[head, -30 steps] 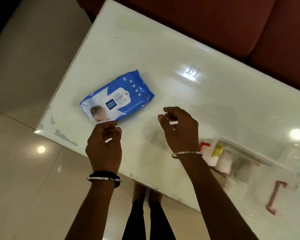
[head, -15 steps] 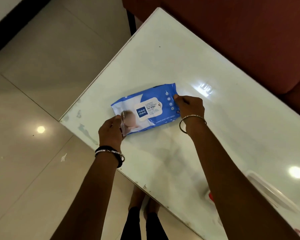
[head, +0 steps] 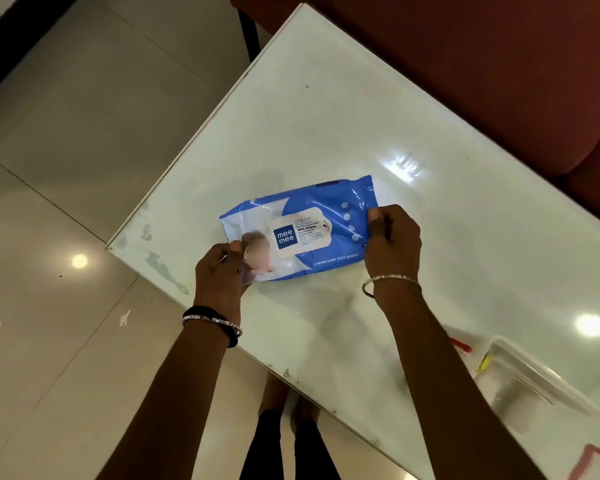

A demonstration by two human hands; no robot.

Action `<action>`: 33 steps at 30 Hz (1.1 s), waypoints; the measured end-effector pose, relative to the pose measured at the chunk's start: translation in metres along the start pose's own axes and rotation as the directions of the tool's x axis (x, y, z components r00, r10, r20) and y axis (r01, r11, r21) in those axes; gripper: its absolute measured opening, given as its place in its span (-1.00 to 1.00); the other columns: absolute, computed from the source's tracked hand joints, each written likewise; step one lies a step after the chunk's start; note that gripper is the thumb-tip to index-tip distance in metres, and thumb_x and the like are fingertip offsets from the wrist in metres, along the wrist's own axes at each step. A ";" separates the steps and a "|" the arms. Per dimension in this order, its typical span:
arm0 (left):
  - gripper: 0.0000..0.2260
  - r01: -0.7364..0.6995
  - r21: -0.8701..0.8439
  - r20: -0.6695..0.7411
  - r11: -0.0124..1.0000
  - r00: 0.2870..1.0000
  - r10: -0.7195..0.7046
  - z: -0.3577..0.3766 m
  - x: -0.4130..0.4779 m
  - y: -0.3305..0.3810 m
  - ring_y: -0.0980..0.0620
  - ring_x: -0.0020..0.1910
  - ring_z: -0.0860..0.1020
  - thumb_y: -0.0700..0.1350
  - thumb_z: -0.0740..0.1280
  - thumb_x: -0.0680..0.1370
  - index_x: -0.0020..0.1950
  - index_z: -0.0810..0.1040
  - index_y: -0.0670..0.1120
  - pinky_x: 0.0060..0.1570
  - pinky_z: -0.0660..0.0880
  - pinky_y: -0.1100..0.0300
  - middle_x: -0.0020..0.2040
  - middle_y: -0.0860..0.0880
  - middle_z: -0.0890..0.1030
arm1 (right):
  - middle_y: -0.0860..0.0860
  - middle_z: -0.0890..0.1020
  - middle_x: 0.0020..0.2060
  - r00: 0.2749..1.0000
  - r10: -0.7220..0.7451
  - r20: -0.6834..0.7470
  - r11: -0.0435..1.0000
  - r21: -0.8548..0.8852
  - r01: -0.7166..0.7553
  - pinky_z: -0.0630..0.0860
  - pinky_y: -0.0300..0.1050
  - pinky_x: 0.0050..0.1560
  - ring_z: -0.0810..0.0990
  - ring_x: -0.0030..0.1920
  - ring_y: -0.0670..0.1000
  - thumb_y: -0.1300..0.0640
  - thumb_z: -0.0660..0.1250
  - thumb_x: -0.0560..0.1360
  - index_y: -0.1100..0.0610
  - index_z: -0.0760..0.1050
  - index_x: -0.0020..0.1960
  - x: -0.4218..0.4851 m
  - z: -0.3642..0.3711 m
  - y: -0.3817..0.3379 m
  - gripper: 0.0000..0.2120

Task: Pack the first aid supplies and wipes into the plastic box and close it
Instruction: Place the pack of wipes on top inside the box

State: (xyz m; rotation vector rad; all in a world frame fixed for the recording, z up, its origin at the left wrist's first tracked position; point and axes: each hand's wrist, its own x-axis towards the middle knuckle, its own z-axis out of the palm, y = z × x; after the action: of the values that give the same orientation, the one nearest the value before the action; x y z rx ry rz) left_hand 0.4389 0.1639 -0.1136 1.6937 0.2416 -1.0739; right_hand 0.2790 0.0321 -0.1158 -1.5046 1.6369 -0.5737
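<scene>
A blue and white pack of baby wet wipes (head: 305, 230) is in the middle of the white table (head: 326, 116), gripped at both ends. My left hand (head: 222, 271) pinches its near-left white end. My right hand (head: 392, 240) pinches its right blue end. The clear plastic box (head: 520, 382) stands open at the table's lower right, partly cut off by the frame; white supplies and something yellow show blurred inside it. A red latch (head: 461, 345) sits at the box's near corner.
A dark red sofa (head: 499, 64) runs along the table's far side. The table's left corner and front edge are close to my hands, with tiled floor (head: 66, 168) beyond. A red-pink handle piece (head: 589, 460) lies at the bottom right. My legs show below the table edge.
Both hands moved from above the table's front onto the wipes pack and took hold of its two ends. The view shifted left, so the box slid toward the lower right.
</scene>
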 end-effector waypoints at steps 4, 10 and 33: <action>-0.84 -0.042 -0.009 0.122 0.999 0.992 0.043 0.003 -0.018 -0.009 0.04 -0.23 0.67 -0.17 0.22 0.61 -0.14 0.53 -0.14 -0.34 0.62 0.20 -0.13 -0.08 0.63 | -0.05 0.45 -0.45 0.997 0.000 -0.080 0.991 0.131 0.010 0.32 -0.32 -0.40 0.37 -0.46 -0.15 0.15 0.22 0.60 0.23 0.46 -0.20 -0.036 -0.036 0.010 -0.76; -0.73 -0.114 0.052 0.377 0.992 0.922 0.086 0.021 -0.054 -0.017 0.06 -0.28 0.65 0.02 0.34 0.53 -0.11 0.53 -0.20 -0.35 0.60 0.20 -0.20 -0.07 0.62 | 0.11 0.52 -0.40 0.977 0.113 -0.179 0.924 0.380 -0.037 0.35 -0.19 -0.37 0.43 -0.37 0.02 0.16 0.23 0.61 0.34 0.49 -0.12 -0.085 -0.096 0.027 -0.74; -0.75 -0.761 0.635 0.740 0.131 0.649 0.177 0.142 -0.207 -0.102 -0.08 -0.11 0.63 -0.14 0.29 0.55 0.22 0.44 0.01 -0.24 0.44 0.16 -0.10 0.05 0.69 | 0.01 0.71 -0.29 0.656 0.584 -0.478 0.812 0.323 -0.487 0.57 0.06 -0.10 0.67 -0.22 0.05 0.18 0.26 0.57 0.02 0.59 -0.06 -0.189 -0.251 0.169 -0.86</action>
State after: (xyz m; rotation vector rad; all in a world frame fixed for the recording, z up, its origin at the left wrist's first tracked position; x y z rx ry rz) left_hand 0.1810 0.1549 -0.0313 2.0815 -1.6023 -1.0975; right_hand -0.0323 0.1969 -0.0592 -0.6612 2.2988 -0.8315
